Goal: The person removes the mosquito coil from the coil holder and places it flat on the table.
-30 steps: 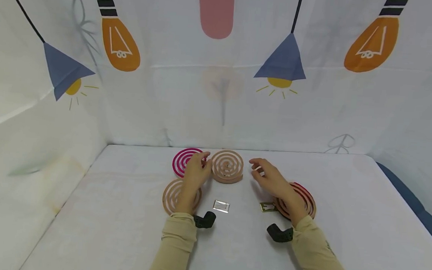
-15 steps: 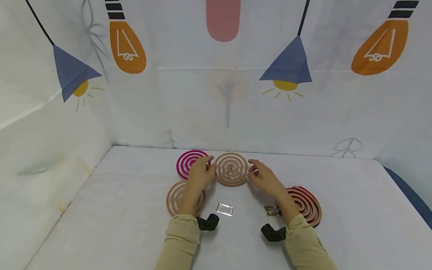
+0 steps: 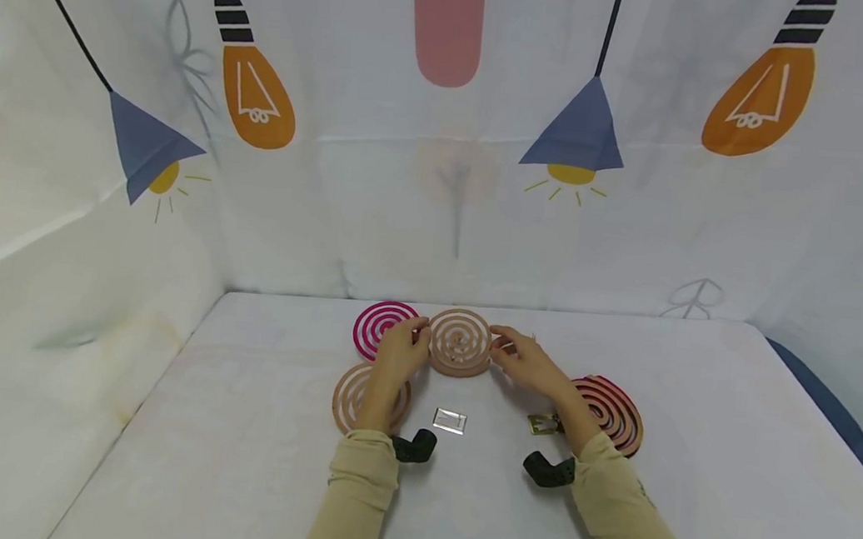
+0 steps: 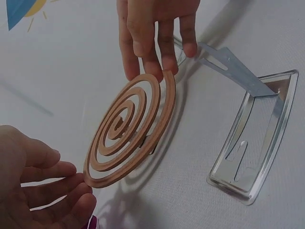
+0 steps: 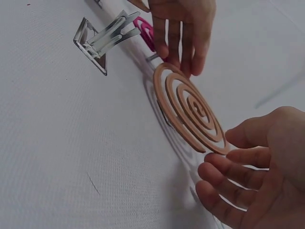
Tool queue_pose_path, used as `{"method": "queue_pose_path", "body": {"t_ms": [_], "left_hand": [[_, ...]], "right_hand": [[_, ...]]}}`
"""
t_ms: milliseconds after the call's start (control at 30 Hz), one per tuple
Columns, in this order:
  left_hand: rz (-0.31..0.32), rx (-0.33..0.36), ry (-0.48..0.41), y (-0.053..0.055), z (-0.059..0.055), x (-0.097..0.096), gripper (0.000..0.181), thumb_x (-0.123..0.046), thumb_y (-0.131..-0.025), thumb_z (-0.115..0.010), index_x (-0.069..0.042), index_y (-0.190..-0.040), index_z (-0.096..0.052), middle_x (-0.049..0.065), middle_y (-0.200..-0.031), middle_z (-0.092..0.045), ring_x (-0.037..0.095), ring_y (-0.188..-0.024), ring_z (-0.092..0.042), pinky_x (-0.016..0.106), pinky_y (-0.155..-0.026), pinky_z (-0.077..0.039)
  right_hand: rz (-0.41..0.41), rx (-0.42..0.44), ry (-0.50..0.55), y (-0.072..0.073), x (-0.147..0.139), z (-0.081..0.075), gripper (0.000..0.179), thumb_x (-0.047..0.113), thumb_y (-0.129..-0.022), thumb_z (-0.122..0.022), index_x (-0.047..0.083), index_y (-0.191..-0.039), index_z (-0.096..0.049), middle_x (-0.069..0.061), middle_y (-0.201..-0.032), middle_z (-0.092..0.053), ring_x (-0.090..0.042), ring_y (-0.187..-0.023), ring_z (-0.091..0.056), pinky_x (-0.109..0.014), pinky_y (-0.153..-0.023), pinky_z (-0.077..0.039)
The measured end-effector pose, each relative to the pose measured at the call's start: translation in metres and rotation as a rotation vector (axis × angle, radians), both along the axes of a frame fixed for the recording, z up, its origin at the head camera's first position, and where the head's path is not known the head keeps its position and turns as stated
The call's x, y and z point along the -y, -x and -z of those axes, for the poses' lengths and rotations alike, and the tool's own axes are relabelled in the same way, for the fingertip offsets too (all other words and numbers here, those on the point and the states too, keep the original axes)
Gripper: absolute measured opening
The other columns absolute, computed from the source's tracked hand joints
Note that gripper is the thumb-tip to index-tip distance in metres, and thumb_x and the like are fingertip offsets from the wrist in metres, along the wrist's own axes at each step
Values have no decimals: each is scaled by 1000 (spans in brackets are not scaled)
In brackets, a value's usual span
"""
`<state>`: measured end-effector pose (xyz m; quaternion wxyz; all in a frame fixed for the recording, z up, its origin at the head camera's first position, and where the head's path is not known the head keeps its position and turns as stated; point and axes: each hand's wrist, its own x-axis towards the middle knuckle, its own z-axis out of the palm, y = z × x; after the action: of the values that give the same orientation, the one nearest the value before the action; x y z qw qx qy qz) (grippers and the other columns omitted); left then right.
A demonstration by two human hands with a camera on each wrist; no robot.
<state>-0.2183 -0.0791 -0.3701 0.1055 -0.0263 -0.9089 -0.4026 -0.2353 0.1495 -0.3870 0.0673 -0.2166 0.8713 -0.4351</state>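
A brown mosquito coil (image 3: 458,369) sits raised above the white table on a small metal stand, tilted in both wrist views. My left hand (image 3: 400,352) is at its left side, fingertips right at the rim; in the left wrist view the left hand (image 4: 43,186) has relaxed fingers, thumb apart. On the opposite side, my right hand (image 3: 528,364) has its fingertips at the rim; in the right wrist view the thumb and forefinger of the right hand (image 5: 262,167) meet the edge of the coil (image 5: 167,90). Neither hand's fingers curl round it.
A pink coil (image 3: 362,330) and another brown coil (image 3: 342,397) lie left, partly behind the left arm. Red and brown coils (image 3: 620,408) lie right. A silver metal stand (image 3: 450,421) and a gold-coloured one (image 3: 542,424) lie between the arms. Black wrist cameras (image 3: 548,470) hang under the wrists.
The right hand has come left to the coil's right rim. The left hand stays at the left rim. The coil's cut outer end has turned out of sight in the head view.
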Motion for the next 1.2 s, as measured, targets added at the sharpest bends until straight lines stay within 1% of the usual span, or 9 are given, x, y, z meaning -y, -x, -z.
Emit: {"method": "queue_pose_path", "body": {"t_ms": [100, 200, 333, 400, 600, 867, 1033, 1133, 1200], "left_hand": [[-3, 9, 7, -1, 0, 0, 31, -16, -93, -52, -4, -119, -65, 10, -97, -70, 20, -86, -63, 39, -80, -50], [-7, 21, 4, -1, -2, -1, 32, -17, -94, -52, -6, -120, -64, 9, -95, -69, 19, -83, -60, 37, -77, -49], [-15, 35, -12, -1, -4, -3, 32, -19, -94, -53, -6, -121, -64, 9, -97, -70, 19, -85, -61, 36, -78, -50], [-11, 31, -14, -1, -5, -4, 33, -19, -93, -53, -5, -121, -64, 11, -99, -70, 21, -87, -63, 37, -79, -50], [-8, 28, -19, -1, -4, -4, 33, -18, -93, -53, -3, -120, -64, 13, -104, -70, 23, -92, -64, 38, -81, -51], [-14, 6, -21, -1, -3, -5, 32, -18, -92, -54, -3, -118, -64, 12, -99, -71, 24, -91, -66, 39, -82, -52], [-33, -18, -16, -4, -6, -4, 28, -18, -90, -56, -6, -112, -69, 11, -96, -71, 23, -88, -66, 38, -79, -52], [-43, -29, -25, -4, -7, -3, 25, -18, -89, -58, -9, -108, -70, 9, -93, -71, 21, -86, -66, 37, -77, -51], [-43, -27, -41, -4, -7, -3, 24, -17, -89, -59, -10, -108, -70, 8, -95, -72, 20, -85, -66, 36, -77, -51]], "right_hand": [[12, 21, -2, -3, 1, -1, 47, 11, -96, -48, -5, -139, -39, -25, -120, -57, -37, -109, -57, -33, -79, -53], [17, 8, -12, -3, 1, -1, 47, 11, -96, -48, -5, -138, -40, -25, -120, -58, -36, -108, -57, -32, -78, -54], [17, -8, -17, -2, 0, -2, 46, 12, -95, -48, -6, -137, -42, -24, -117, -60, -34, -106, -58, -29, -75, -53], [17, -9, -13, -1, -1, -3, 46, 12, -95, -49, -6, -136, -43, -23, -115, -61, -32, -103, -59, -27, -73, -53], [2, -25, -8, -1, -2, -3, 45, 11, -95, -48, -8, -135, -43, -23, -112, -62, -30, -97, -60, -24, -69, -51], [12, -9, 3, -3, -4, -6, 46, 11, -96, -49, -7, -137, -42, -22, -114, -61, -33, -103, -58, -27, -73, -51], [-1, -14, 26, -3, -3, -6, 46, 10, -96, -49, -9, -137, -41, -24, -116, -59, -35, -105, -58, -26, -73, -51], [-12, -29, 39, -4, -3, -8, 47, 10, -95, -50, -10, -137, -40, -26, -117, -58, -37, -106, -58, -29, -75, -51], [-10, -30, 47, -6, -4, -10, 48, 10, -95, -50, -10, -137, -39, -26, -118, -58, -38, -106, -58, -32, -77, -52]]}}
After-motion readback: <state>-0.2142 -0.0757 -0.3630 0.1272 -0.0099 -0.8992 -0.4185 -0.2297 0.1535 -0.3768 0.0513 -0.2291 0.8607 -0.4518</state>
